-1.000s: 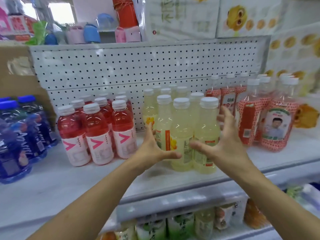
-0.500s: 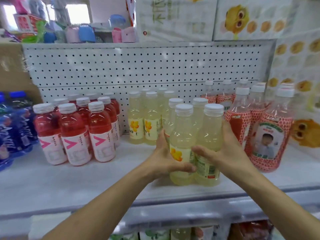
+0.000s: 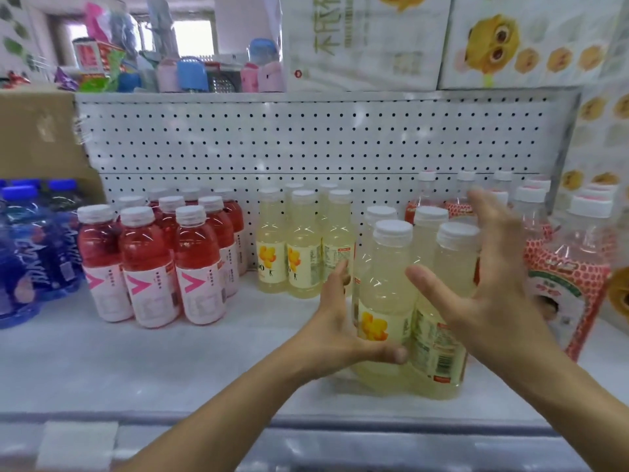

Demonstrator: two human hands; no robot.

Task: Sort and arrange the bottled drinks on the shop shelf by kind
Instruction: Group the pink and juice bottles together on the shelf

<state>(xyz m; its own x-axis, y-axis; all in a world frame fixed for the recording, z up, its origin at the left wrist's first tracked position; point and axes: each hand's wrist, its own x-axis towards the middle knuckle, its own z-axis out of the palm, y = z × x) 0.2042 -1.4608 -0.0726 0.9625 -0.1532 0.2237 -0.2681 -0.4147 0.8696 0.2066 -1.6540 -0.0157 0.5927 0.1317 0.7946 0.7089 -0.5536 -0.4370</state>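
- Pale yellow drink bottles [image 3: 388,267], four of them, stand upright in a tight cluster near the front edge of the shelf [image 3: 204,362]. The left hand [image 3: 337,332] grips the cluster, thumb laid across the near-left bottle's label and fingers up its left side. This probably steadies the cluster and keeps the four together.
- The right hand [image 3: 497,291] is open and blurred, with spread, straight fingers at the cluster's right side. Whether it touches a bottle cannot be told. It looks ready to square the group or push it back.
- Half a second earlier the right hand clasped the right-hand bottle. Now its fingers are off and fanned out, while the left hand's hold looks unchanged.
- The far yellow row [image 3: 303,253] of the same drink stands against the pegboard [image 3: 306,137], just left of and behind the cluster. The four most likely belong in front of it.
- Red bottles [image 3: 149,267] are grouped to the left and blue bottles [image 3: 23,253] at the far left. Bottles with red patterned labels [image 3: 578,267] are on the right, just beside the right hand, so each kind already has its own block.
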